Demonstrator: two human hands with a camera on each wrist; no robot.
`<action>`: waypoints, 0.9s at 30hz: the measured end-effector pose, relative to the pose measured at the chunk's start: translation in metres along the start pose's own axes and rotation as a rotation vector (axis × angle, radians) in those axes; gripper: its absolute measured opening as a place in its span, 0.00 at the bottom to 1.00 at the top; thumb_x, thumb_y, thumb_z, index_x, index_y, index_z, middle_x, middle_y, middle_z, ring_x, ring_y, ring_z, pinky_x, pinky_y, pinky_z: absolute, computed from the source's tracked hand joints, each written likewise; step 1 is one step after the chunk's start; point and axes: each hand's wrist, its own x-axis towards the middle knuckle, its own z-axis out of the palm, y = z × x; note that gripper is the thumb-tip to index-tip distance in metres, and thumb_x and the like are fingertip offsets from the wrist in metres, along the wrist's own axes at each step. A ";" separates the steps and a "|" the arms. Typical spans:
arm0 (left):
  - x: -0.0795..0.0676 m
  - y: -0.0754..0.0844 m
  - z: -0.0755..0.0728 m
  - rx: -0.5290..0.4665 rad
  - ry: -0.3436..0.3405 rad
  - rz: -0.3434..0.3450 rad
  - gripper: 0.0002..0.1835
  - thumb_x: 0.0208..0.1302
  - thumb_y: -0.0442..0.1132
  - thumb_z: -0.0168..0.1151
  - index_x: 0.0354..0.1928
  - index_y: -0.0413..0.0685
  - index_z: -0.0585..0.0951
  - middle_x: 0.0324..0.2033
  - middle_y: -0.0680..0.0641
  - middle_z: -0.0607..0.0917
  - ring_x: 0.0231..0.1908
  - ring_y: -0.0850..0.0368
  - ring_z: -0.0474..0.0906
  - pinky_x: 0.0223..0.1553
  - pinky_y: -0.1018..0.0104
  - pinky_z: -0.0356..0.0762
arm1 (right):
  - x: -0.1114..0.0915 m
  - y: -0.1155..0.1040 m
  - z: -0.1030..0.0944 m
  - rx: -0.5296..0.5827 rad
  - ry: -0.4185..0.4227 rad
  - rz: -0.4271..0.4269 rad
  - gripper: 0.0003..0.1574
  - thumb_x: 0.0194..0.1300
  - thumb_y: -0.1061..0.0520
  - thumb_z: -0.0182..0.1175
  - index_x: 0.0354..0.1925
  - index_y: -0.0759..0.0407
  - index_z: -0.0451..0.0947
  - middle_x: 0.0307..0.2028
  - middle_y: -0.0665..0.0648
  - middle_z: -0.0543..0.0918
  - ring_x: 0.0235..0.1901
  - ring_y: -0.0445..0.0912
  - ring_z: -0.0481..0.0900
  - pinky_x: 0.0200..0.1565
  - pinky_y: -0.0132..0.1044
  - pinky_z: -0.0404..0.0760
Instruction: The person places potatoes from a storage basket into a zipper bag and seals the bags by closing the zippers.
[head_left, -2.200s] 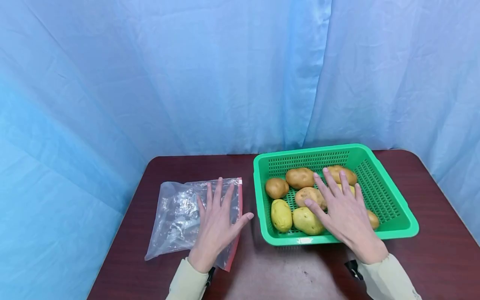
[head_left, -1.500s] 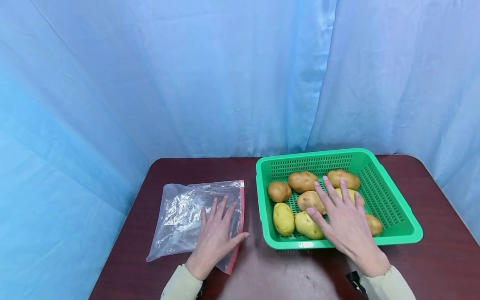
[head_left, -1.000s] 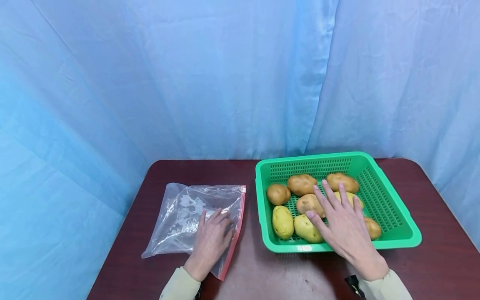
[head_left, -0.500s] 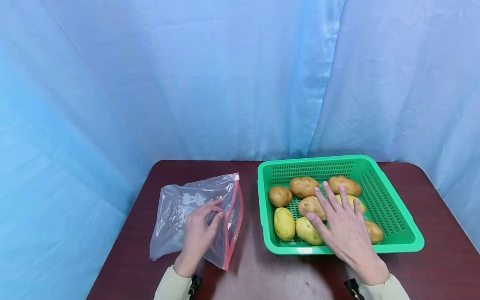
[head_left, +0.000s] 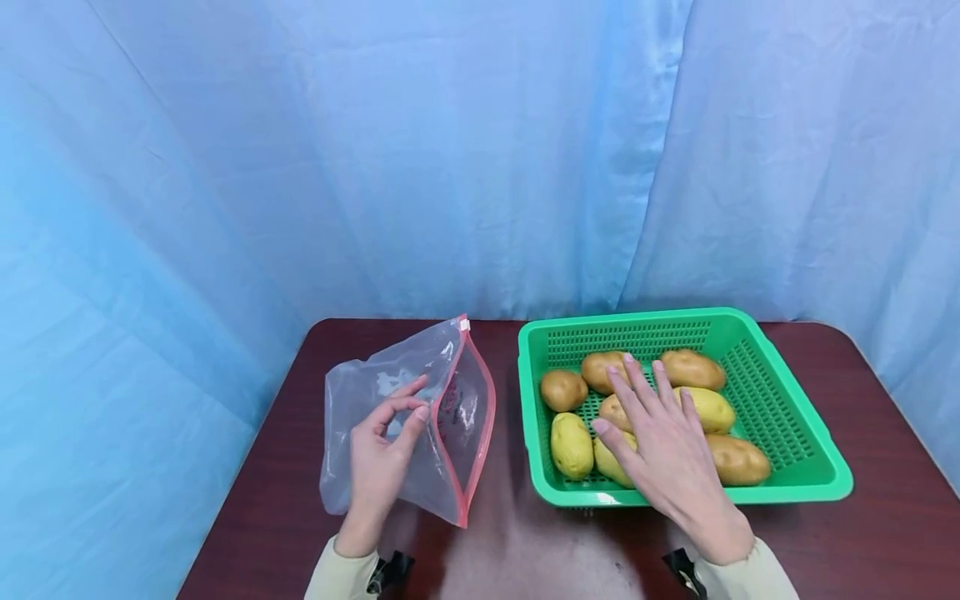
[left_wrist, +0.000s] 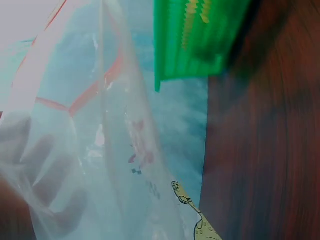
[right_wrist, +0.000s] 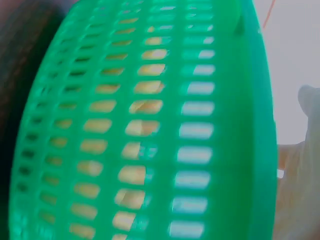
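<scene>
My left hand (head_left: 381,457) pinches the upper layer of a clear zip bag (head_left: 431,497) close to its red-edged mouth, which gapes toward the basket. At the mouth's far end sits a white slider (head_left: 465,325). In the left wrist view, fingers (left_wrist: 52,172) show blurred through the film. My right hand (head_left: 671,462), fingers straight and spread, hovers over or rests on potatoes in a green basket (head_left: 585,498); contact cannot be told. Around it lie brown potatoes (head_left: 738,460) and yellow ones (head_left: 572,446). The basket's slotted wall (right_wrist: 235,125) fills most of the right wrist view.
Both the bag and the basket are on a dark red-brown table (head_left: 255,533) with rounded far corners. Light blue curtains (head_left: 480,167) hang behind it and along the left side.
My left hand has gone from lying flat on the bag to pinching and lifting its upper layer, so the mouth has spread open. My right hand has shifted slightly left over the potatoes.
</scene>
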 end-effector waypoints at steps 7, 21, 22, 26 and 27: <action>0.004 0.007 0.014 -0.211 -0.021 -0.020 0.03 0.68 0.27 0.66 0.41 0.36 0.86 0.57 0.44 0.86 0.62 0.49 0.80 0.58 0.66 0.78 | 0.015 -0.018 0.002 0.064 -0.006 -0.009 0.43 0.79 0.36 0.51 0.82 0.50 0.54 0.82 0.54 0.51 0.81 0.59 0.41 0.73 0.68 0.44; 0.015 0.009 0.035 -0.410 -0.107 -0.173 0.05 0.70 0.30 0.65 0.42 0.33 0.83 0.58 0.41 0.85 0.62 0.47 0.80 0.58 0.62 0.78 | 0.045 -0.048 0.014 0.434 -0.102 0.084 0.40 0.78 0.33 0.51 0.79 0.48 0.62 0.72 0.51 0.72 0.69 0.52 0.73 0.65 0.56 0.72; 0.017 0.008 0.035 -0.420 -0.116 -0.188 0.05 0.70 0.31 0.65 0.42 0.34 0.84 0.58 0.41 0.85 0.61 0.48 0.80 0.58 0.62 0.78 | 0.046 -0.049 0.016 0.466 -0.106 0.100 0.39 0.79 0.34 0.52 0.77 0.51 0.65 0.68 0.53 0.77 0.64 0.52 0.78 0.61 0.55 0.76; 0.030 0.007 0.036 -0.453 -0.169 -0.214 0.04 0.71 0.32 0.65 0.43 0.37 0.85 0.58 0.40 0.85 0.60 0.48 0.81 0.59 0.62 0.77 | 0.056 -0.051 0.018 0.588 -0.113 0.158 0.33 0.79 0.40 0.54 0.69 0.61 0.75 0.51 0.57 0.89 0.45 0.49 0.89 0.48 0.48 0.85; 0.034 0.007 0.036 -0.457 -0.182 -0.215 0.04 0.72 0.33 0.65 0.43 0.38 0.85 0.58 0.41 0.85 0.60 0.48 0.81 0.60 0.62 0.76 | 0.058 -0.052 0.018 0.624 -0.115 0.167 0.32 0.80 0.43 0.55 0.67 0.63 0.77 0.50 0.58 0.89 0.43 0.48 0.89 0.47 0.46 0.86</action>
